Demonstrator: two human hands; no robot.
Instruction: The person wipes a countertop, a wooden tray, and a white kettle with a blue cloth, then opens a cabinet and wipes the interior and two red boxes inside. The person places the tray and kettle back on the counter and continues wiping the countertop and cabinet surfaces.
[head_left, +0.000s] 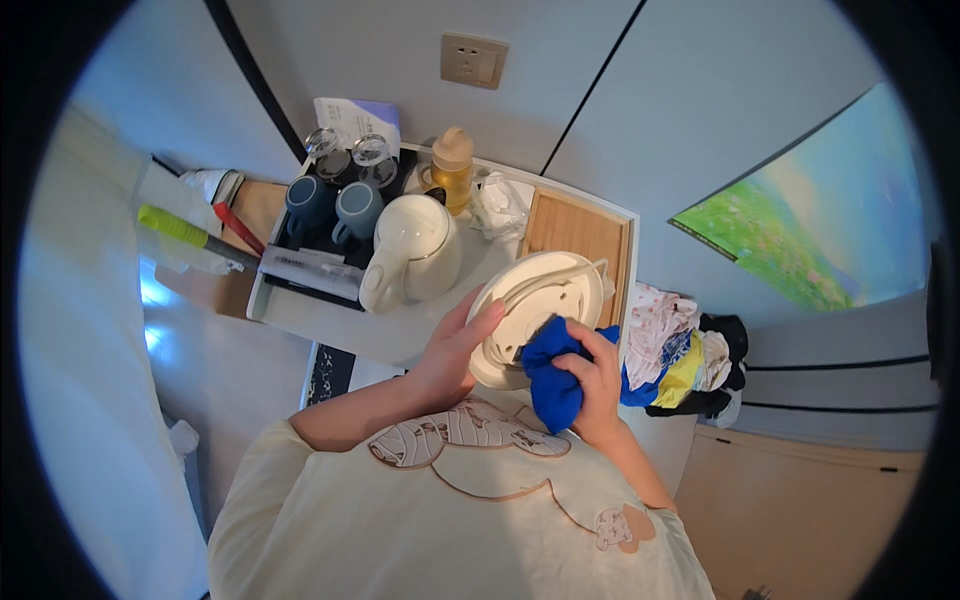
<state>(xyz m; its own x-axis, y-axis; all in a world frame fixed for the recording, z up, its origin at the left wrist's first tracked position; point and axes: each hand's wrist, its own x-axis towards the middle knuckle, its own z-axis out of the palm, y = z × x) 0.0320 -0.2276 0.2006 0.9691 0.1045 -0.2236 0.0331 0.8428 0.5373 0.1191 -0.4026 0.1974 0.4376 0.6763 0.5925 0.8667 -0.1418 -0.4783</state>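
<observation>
My left hand (456, 346) grips the left rim of a round cream kettle base (499, 367), which is tilted with its underside towards me and its cord coiled inside. My right hand (596, 382) holds a bunched blue cloth (553, 375) against the lower right part of the base. Just beyond my left hand, a cream electric kettle (421, 244) stands on a white tabletop (337, 322). The cord's end by the base's upper right edge is partly hidden.
Left of the kettle, a black tray (352, 300) holds blue mugs (358, 208) and dark lidded cups. Behind stands a bottle of yellow liquid (452, 176). A wooden tray (581, 225) lies at the right, with piled clothes (675, 352) beyond the edge. A green-handled tool (176, 227) juts in left.
</observation>
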